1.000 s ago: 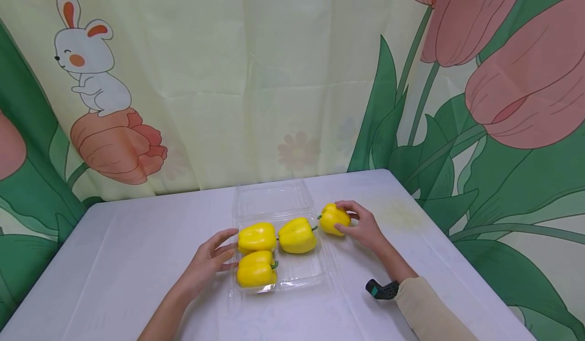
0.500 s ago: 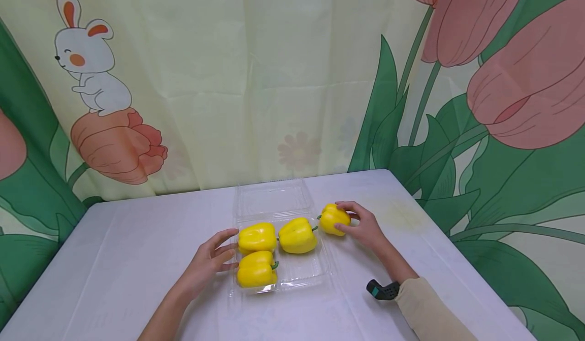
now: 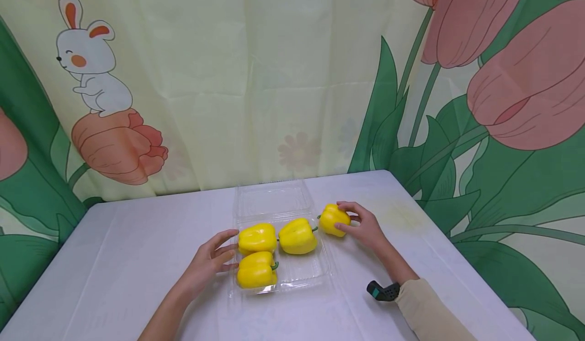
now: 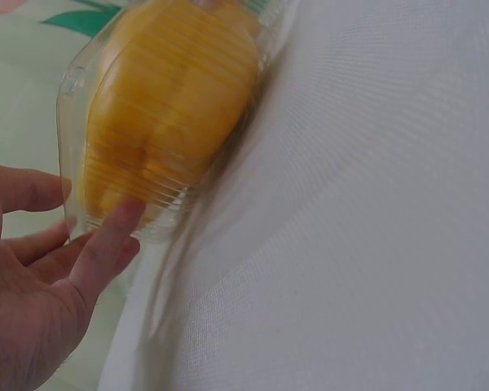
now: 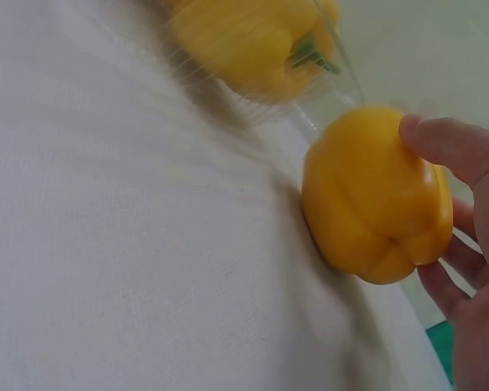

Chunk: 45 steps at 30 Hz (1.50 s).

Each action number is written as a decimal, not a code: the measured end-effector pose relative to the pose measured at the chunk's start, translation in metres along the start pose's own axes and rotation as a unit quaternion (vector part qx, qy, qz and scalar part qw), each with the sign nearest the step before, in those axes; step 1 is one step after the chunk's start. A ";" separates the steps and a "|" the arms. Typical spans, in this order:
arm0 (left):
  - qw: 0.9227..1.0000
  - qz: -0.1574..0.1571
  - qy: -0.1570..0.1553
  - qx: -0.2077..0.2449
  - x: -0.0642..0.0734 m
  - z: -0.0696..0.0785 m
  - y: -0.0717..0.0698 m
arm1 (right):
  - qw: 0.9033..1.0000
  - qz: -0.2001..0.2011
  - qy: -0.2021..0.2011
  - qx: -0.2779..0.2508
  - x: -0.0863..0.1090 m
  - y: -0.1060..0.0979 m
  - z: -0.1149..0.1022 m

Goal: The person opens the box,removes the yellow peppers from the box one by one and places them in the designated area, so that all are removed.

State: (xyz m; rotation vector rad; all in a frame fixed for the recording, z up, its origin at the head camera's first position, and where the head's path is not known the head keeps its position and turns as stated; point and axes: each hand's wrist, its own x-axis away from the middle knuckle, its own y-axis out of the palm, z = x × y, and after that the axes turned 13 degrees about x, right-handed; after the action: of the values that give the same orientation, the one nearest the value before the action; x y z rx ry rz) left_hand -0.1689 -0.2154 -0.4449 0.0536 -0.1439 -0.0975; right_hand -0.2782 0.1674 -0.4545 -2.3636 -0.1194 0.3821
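A clear plastic clamshell box (image 3: 301, 270) lies on the table, its lid (image 3: 273, 200) folded back. Two yellow bell peppers (image 3: 257, 238) (image 3: 257, 270) fill its left side, and a third bell pepper (image 3: 297, 236) sits at the back right. My left hand (image 3: 211, 257) touches the box's left wall with spread fingers; in the left wrist view its fingertips (image 4: 129, 213) press the ribbed plastic. To the right of the box, my right hand (image 3: 365, 229) holds another yellow bell pepper (image 3: 333, 220) between thumb and fingers. In the right wrist view this pepper (image 5: 375, 199) is close over the tabletop.
A white cloth covers the table (image 3: 137, 259). Behind it hangs a printed curtain (image 3: 292, 76) with a rabbit and tulips. A black strap device (image 3: 383, 290) is on the right wrist beside a beige sleeve (image 3: 429, 310).
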 end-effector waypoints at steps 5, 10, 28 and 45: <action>1.000 0.000 0.002 0.004 0.000 0.000 0.000 | 1.000 0.009 -0.001 -0.003 0.001 -0.002 -0.002; 1.000 -0.004 0.004 0.004 0.001 0.000 0.000 | 1.000 0.015 0.002 -0.004 0.001 -0.002 0.001; 1.000 -0.007 0.005 0.005 0.003 0.004 0.001 | 0.999 0.033 -0.005 -0.012 0.007 -0.010 -0.004; 1.000 -0.006 0.005 0.000 0.002 0.003 -0.001 | 0.999 0.046 -0.020 -0.013 0.012 -0.010 -0.009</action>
State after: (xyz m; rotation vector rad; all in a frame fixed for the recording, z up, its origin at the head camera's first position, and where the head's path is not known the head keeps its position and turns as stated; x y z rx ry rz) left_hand -0.1673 -0.2163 -0.4415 0.0556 -0.1337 -0.1100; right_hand -0.2636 0.1713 -0.4437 -2.3935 -0.0348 0.4754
